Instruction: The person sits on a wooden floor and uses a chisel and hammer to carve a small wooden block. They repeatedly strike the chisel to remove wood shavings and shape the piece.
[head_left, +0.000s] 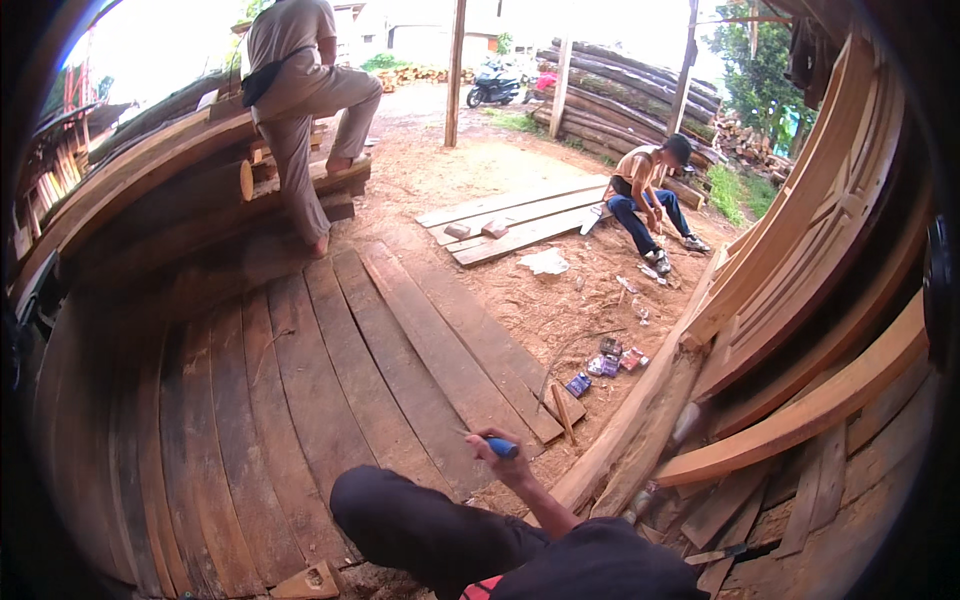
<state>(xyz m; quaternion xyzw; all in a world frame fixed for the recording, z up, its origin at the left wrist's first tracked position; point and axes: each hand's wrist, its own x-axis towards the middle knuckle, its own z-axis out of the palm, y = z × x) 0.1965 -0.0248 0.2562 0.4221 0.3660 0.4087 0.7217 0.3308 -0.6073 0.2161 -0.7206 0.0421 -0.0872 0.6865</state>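
My right hand (497, 460) is closed around a blue-handled tool (503, 447). A thin tip seems to stick out on the left of the fist, too small to tell its kind. The hand is just above the near end of the dark wooden planks (340, 370), beyond my bent knee (365, 495) in dark trousers. My left hand does not show.
Small packets (604, 365) and a wooden stick (563, 415) lie ahead on the right. Curved timber frames (800, 250) lean along the right. One person (300, 90) stands at a log on the left; another (645, 200) sits beside boards (525, 235).
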